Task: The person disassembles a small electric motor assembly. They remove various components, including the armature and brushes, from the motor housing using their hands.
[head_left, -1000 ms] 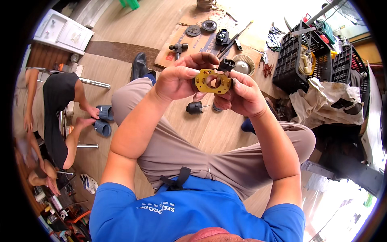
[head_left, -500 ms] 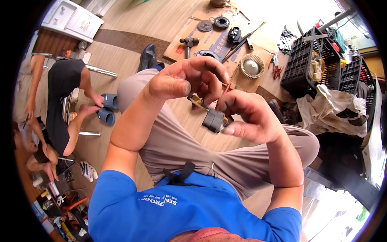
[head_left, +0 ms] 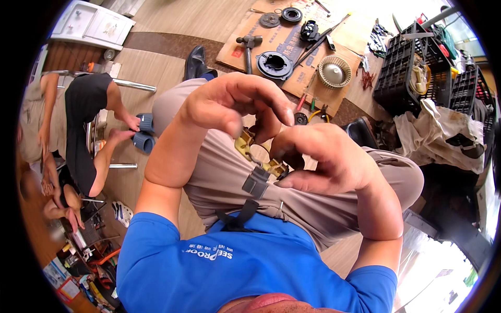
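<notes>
The yellowish metal plate (head_left: 257,151) sits right between the two hands, held over the person's lap, its flat face tilted up toward them and its length running from upper left to lower right. The left hand (head_left: 229,107) arches over its upper end, fingers curled down with the tips meeting the plate's far edge. The right hand (head_left: 326,156) curls in from the lower right, fingers bent around that end and a dark part there; how tightly it grips I cannot tell. Both are equally close. Beyond the knees, on cardboard (head_left: 292,47) on the floor, lie a hammer (head_left: 248,48), a black ring housing (head_left: 275,64) and a cream fan wheel (head_left: 334,72).
</notes>
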{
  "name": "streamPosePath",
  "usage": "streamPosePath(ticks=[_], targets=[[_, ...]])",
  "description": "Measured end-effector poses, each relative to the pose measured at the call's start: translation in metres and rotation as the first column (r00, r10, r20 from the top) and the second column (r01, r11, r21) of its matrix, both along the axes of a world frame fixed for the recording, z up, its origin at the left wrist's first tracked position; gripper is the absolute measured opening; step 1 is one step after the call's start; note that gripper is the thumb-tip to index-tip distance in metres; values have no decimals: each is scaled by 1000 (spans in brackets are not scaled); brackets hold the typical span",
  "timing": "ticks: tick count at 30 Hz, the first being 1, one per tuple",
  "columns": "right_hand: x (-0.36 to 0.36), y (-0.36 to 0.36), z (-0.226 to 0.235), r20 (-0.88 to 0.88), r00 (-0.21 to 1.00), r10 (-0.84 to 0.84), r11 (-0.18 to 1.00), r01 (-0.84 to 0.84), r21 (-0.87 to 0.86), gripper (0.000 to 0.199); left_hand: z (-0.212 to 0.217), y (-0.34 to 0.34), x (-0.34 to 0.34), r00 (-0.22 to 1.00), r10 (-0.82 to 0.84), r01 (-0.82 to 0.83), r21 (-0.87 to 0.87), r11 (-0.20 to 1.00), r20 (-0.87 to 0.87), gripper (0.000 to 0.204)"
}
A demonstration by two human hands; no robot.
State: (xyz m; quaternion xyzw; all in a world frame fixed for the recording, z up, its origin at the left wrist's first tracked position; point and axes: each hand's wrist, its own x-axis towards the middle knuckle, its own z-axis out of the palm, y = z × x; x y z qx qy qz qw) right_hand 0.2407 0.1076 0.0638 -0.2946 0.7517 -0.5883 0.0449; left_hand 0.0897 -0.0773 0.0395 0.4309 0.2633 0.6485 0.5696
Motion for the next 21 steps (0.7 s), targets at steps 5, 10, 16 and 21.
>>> streamPosePath(ticks=[5,10,16,21], targets=[[1,3,-16,466,878,112,787,209,-581,35,-18,14,-13,1000,-27,27,221,975,-4,65],[-13,16,-45,429,829,359,481,230,-846,36,-29,24,-3,967,169,-163,-49,985,188,58],[-20,30,-65,392,849,354,413,235,-880,29,-51,36,-5,954,180,-173,-48,984,239,54],[-23,39,-77,449,817,361,424,285,-860,31,-62,47,-4,934,169,-158,-63,986,316,44]])
